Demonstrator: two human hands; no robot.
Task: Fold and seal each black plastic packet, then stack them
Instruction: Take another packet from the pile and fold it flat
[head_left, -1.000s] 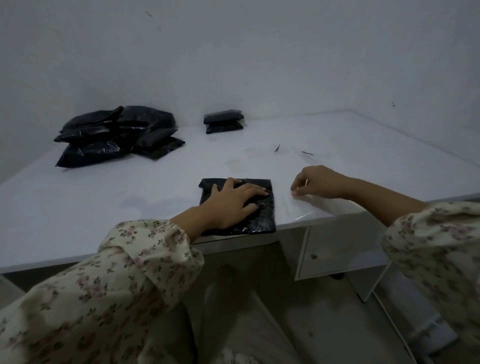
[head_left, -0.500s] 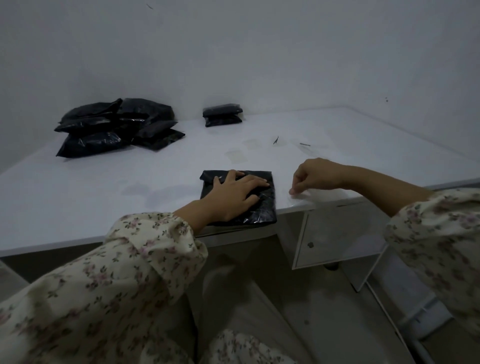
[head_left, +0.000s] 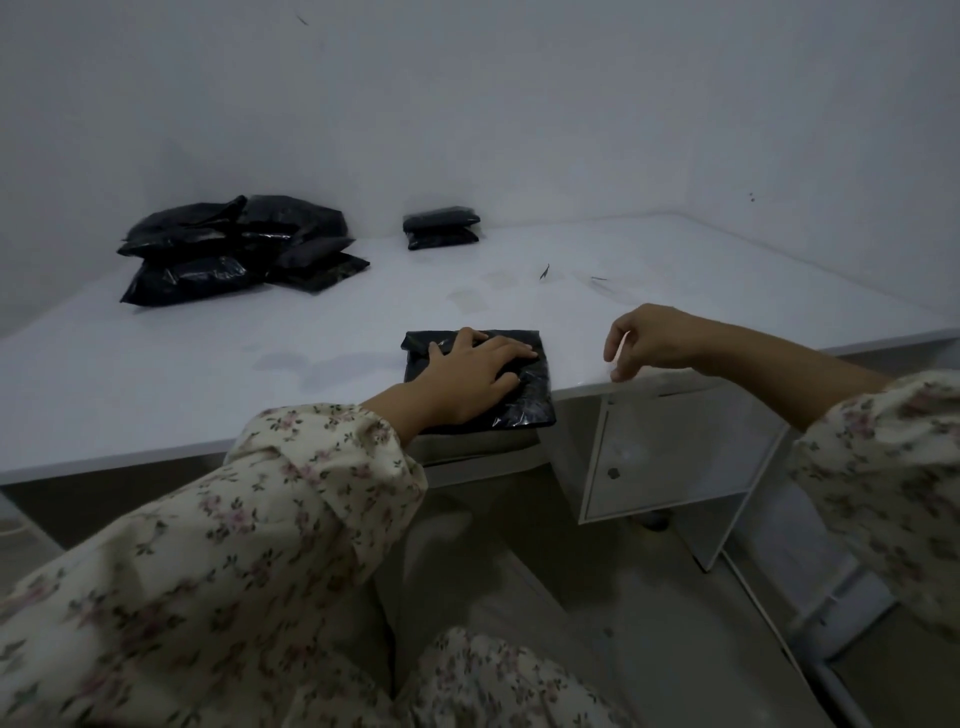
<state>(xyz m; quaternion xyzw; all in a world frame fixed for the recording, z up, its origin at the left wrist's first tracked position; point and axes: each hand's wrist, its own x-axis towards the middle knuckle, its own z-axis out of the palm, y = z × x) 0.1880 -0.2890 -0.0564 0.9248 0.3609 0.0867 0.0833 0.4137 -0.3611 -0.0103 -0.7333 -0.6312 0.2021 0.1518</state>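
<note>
A folded black plastic packet lies at the front edge of the white table. My left hand lies flat on it, fingers spread, pressing it down. My right hand hovers just above the table edge to the right of the packet, with its fingers curled downward. Whether it pinches anything is too faint to see. At the back left sits a loose pile of black packets. A small neat stack of two black packets stands at the back centre by the wall.
Faint clear patches and small dark scraps lie on the table beyond the packet. A white cabinet door hangs under the table on the right. Walls close the table in at the back and right.
My right hand has lifted off the table edge and its fingers now hang curled. My left hand has stayed pressed on the packet.
</note>
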